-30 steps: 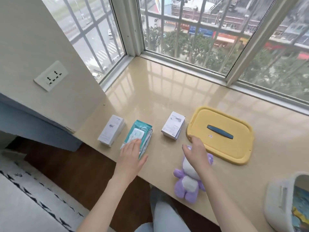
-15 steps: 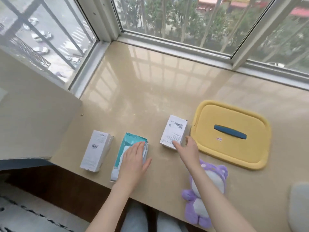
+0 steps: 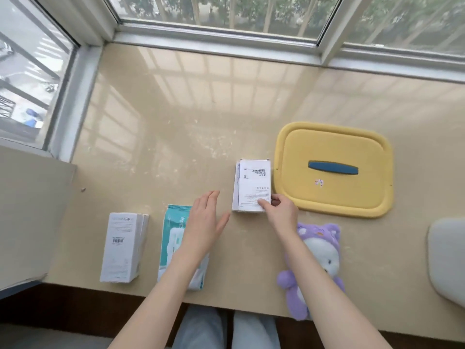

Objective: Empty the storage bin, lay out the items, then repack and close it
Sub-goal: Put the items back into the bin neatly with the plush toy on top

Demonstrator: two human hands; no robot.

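- The right hand (image 3: 281, 212) pinches the near right corner of a small white box (image 3: 253, 185): thumb on the top face, the other fingers (image 3: 276, 201) curled at its side. The box lies flat on the desk (image 3: 176, 137), just left of the lid (image 3: 332, 170).
- The left hand (image 3: 205, 222) is held flat with fingers spread, gripping nothing, over the right part of the wipes pack (image 3: 173, 238). Whether the palm touches the pack cannot be told.
- The left forearm covers much of the pack; only part of its printed word can be read.
- A taller white box (image 3: 124, 248) lies left of the pack, apart from it. Its print is too small to read.
- The yellow lid lies flat with its blue handle (image 3: 332, 168) up; a small sticker on it is too blurred to make out.
- The purple plush (image 3: 319, 253) lies at the desk's near edge, partly behind the right forearm, one leg hanging over the edge.
- The bin (image 3: 448, 258) is cut off at the right edge of the view: only a pale rounded corner shows, and its inside is out of sight.
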